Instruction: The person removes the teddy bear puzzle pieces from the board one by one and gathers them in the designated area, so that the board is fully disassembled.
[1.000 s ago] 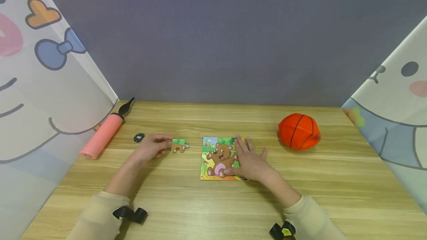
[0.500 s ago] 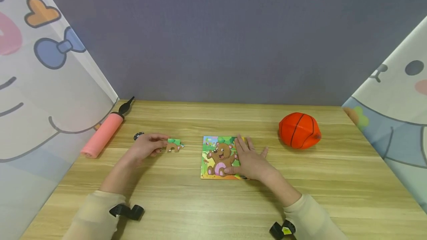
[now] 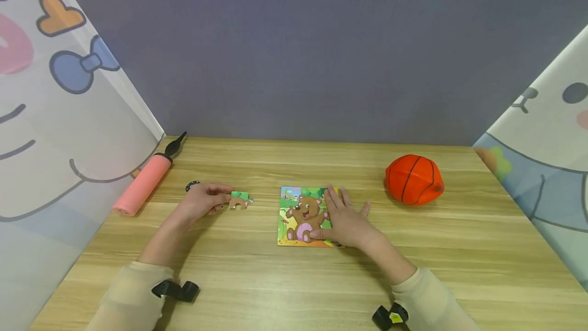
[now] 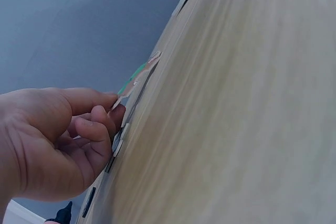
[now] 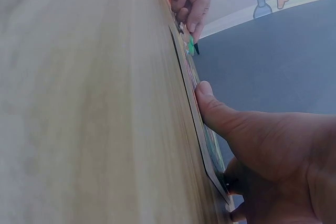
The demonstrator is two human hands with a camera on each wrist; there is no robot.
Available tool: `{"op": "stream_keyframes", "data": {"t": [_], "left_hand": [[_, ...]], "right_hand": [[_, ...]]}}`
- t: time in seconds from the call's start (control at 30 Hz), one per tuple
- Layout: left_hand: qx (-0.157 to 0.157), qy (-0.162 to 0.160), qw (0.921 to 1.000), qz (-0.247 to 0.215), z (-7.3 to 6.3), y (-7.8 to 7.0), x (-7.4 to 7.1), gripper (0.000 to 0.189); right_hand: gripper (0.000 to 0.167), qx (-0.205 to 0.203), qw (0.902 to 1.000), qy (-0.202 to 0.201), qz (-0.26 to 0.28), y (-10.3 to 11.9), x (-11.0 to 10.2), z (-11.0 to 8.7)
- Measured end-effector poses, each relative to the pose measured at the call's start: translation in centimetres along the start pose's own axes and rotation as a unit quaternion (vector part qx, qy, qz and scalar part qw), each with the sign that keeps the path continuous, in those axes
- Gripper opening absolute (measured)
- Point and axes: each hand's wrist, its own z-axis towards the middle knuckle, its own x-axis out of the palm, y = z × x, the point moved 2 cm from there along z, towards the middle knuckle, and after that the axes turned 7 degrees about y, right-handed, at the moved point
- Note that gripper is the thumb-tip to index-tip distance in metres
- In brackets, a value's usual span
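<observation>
In the head view my left hand [image 3: 197, 202] pinches a green and brown jigsaw piece [image 3: 239, 200] by its left edge. The left wrist view shows the piece [image 4: 137, 80] tilted, with its far end close over the table and the thumb and fingertips at its near end. Under those fingers, small flat pieces [image 4: 119, 145] lie partly hidden. My right hand [image 3: 350, 223] lies spread over the right side of a bear jigsaw puzzle [image 3: 298, 218], covering part of the picture. Its thumb [image 5: 206, 98] rests along the puzzle's surface in the right wrist view.
A round black chip [image 3: 189, 186] is partly covered by the left hand. Further left lies a pink hand pump [image 3: 144, 184] with a black nozzle. A dented red ball [image 3: 415, 180] with black lines sits at the right. A grey panel [image 3: 294, 55] stands behind the table.
My left hand has shifted slightly left with the jigsaw piece and now overlaps the black chip; over the last half second it has stayed put. The right hand has kept its place on the puzzle.
</observation>
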Motion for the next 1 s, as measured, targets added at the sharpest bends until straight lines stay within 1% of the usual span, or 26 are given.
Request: {"op": "stream_keyframes", "data": {"t": [0.13, 0.33, 0.47, 0.73, 0.9, 1.0], "left_hand": [[0.002, -0.004, 1.0000, 0.002, 0.0, -0.1, 0.0, 0.034], [0.007, -0.024, 0.9997, 0.003, 0.0, -0.1, -0.1, 0.031], [0.006, -0.027, 0.9996, -0.001, 0.1, -0.1, 0.1, 0.030], [0.013, -0.008, 0.9998, -0.008, 0.6, -0.3, 1.1, 0.029], [0.013, -0.005, 0.9999, 0.007, 0.7, -0.5, 1.9, 0.027], [0.013, -0.003, 0.9998, 0.015, 0.6, -0.9, 2.4, 0.026]], "right_hand": [[0.125, 0.000, 1.0000, 0.000, 0.002, 0.0, 0.0, 0.0], [0.124, 0.001, 1.0000, 0.001, 0.001, 0.0, 0.0, 0.0], [0.123, 0.002, 1.0000, 0.003, -0.002, 0.0, 0.0, 0.1], [0.122, -0.004, 0.9999, 0.011, -0.009, -0.1, 0.0, 0.0], [0.119, -0.014, 0.9994, 0.028, -0.015, -0.2, -0.5, -0.1], [0.114, -0.021, 0.9990, 0.035, -0.018, -0.4, -0.7, -0.3]]}}
